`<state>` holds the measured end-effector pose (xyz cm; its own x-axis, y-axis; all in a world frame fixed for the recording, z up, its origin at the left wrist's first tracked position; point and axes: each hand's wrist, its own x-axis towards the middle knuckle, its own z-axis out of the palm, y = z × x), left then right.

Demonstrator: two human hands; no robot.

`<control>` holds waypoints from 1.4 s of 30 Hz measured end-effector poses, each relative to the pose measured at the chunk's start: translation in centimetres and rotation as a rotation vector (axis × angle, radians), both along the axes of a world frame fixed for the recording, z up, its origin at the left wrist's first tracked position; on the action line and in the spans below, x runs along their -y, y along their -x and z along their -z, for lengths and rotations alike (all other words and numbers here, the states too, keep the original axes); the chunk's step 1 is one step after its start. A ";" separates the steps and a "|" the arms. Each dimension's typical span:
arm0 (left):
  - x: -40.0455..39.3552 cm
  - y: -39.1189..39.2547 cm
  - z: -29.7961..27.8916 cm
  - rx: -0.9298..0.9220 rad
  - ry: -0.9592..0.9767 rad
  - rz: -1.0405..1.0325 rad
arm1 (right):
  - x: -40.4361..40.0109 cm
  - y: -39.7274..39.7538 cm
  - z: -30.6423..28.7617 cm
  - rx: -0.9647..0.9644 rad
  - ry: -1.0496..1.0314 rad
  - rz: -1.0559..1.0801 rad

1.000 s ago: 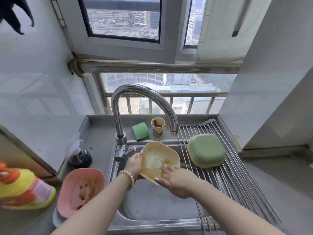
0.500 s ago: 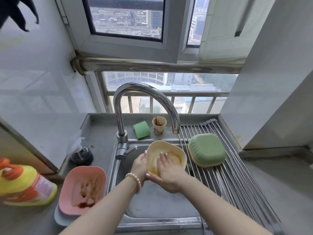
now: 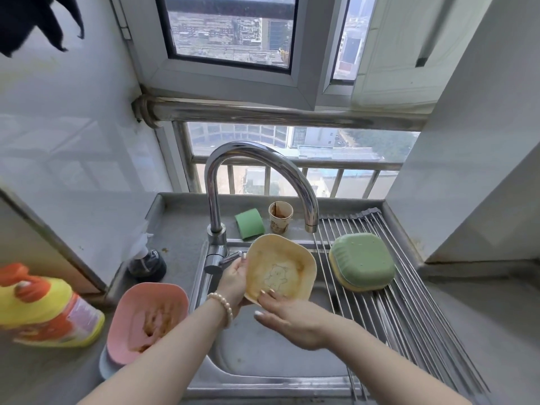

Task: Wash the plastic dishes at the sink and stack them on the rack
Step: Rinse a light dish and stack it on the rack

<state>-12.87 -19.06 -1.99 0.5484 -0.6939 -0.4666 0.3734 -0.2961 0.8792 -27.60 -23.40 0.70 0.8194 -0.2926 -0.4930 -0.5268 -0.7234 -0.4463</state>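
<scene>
My two hands hold a yellow plastic dish tilted over the sink, below the tap.

My left hand grips the dish's rim at its 9 o'clock edge, thumb on the inside and fingers curled behind it. My right hand lies flat with straight fingers; its fingertips press on the dish's inner face near the 6 o'clock edge, just under a bear outline drawn there. At 3 o'clock from the dish, an upturned green dish sits on the wire rack, stacked over a yellow one. At 8 o'clock, a soiled pink dish rests on the counter atop a blue one, beside a yellow detergent bottle. A green sponge and a stained paper cup stand at 12 o'clock behind the sink.
</scene>
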 end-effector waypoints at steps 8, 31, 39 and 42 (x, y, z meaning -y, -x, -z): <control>-0.2 2.6 0.4 -0.232 0.088 0.102 | 2.0 -3.0 0.7 0.047 0.208 0.202; -0.7 1.0 -2.1 -0.074 -0.025 -0.062 | 1.1 2.7 6.3 0.418 0.976 -0.001; -2.4 4.8 -1.0 -0.183 0.065 -0.287 | -2.1 1.1 5.7 0.737 0.683 0.099; -2.3 1.4 -1.3 -0.122 -0.029 -0.177 | -0.2 2.8 6.6 0.801 0.669 -0.019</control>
<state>-14.27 -16.81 -0.67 0.5987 -0.5775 -0.5550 0.5247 -0.2407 0.8166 -30.43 -23.15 -5.93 0.8425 -0.2888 0.4547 -0.2391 -0.9569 -0.1649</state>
